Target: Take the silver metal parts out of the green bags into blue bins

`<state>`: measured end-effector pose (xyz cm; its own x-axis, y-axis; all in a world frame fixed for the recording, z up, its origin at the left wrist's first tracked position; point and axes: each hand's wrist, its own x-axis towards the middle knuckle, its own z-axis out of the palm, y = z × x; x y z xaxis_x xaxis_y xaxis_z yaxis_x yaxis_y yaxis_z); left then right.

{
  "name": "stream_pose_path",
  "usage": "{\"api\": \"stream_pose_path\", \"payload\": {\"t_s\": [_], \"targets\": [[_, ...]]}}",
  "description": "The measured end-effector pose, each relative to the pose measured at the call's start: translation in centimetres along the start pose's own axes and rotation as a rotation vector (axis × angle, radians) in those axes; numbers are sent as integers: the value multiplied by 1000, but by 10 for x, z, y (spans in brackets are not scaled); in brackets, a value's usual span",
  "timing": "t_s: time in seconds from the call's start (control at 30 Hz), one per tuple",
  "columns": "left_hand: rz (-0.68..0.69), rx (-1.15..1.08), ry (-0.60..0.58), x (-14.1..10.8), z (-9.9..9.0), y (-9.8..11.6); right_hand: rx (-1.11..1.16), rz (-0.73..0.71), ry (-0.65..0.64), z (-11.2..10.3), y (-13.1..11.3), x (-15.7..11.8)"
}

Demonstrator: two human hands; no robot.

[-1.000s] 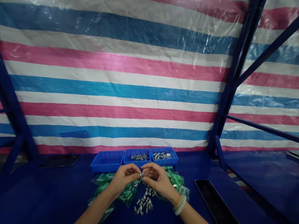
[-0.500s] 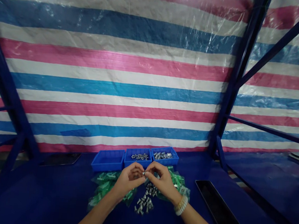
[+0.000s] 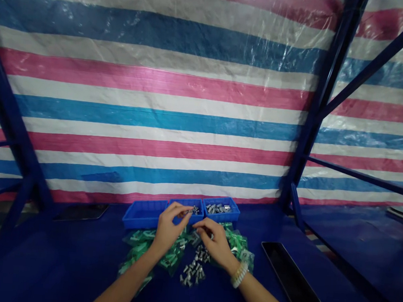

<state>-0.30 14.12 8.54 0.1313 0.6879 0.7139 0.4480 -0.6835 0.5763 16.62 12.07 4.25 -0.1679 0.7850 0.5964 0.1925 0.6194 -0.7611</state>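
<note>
- Right hand: fingers curled just above loose metal fasteners, long axes pointing every way; grip cannot be told.
- Left hand: fingers bent over middle blue bin; grip cannot be told.
- Green plastic bags flanking the fasteners on dark blue counter.
- Striped tarpaulin behind.

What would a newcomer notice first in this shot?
The pink, blue and white striped tarpaulin fills the background, behind a blue steel frame. Low in the centre, the left hand reaches over the middle blue tray, and the right hand sits above a heap of small metal fittings, with green plastic bags spread on either side.
</note>
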Motion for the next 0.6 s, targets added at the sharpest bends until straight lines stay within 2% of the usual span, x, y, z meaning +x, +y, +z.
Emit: {"api": "stream_pose_path", "payload": {"t_s": [0.1,0.17,0.27,0.37,0.43,0.5,0.6], "targets": [[-13,86,-37,23,1,-13,-86,-44,34,-4,-1,1],[-49,137,-86,26,1,-19,-97,-56,39,-6,1,2],[-24,191,-256,12,-2,-20,-102,-77,70,-6,4,3],[46,161,-547,-11,-5,-15,-118,-106,91,-7,3,3],[73,148,-689,-22,-4,-11,-129,-113,103,-7,2,3],[86,178,-741,-29,0,-7,-134,-112,110,-7,0,3],[82,235,-751,-32,7,-3,-135,-118,110,-7,0,3]]}}
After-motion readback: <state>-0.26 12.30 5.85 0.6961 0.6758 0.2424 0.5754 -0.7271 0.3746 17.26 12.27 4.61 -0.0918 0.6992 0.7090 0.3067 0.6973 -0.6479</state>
